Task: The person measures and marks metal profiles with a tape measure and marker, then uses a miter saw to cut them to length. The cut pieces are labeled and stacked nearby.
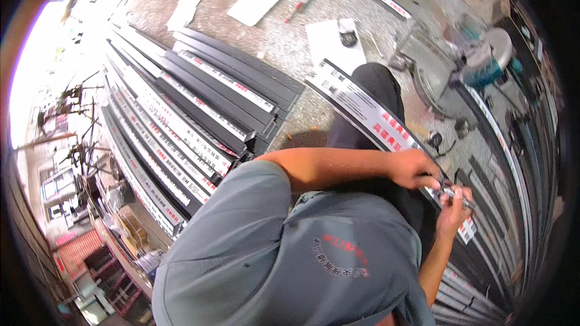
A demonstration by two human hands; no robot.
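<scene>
A long black metal profile with a white label film and red marks runs diagonally over my knee in black trousers. My left hand reaches across my grey shirt and presses on the profile near its lower part. Just below it, my right hand pinches a small silvery tool against the profile's edge. The two hands nearly touch. What the tool's tip does is hidden by the fingers.
A stack of similar black profiles lies on the speckled floor at the left. More profiles lie at the lower right. A mitre saw stands at the upper right. Paper sheets, a clipboard, a tape roll and a red-handled tool lie beyond.
</scene>
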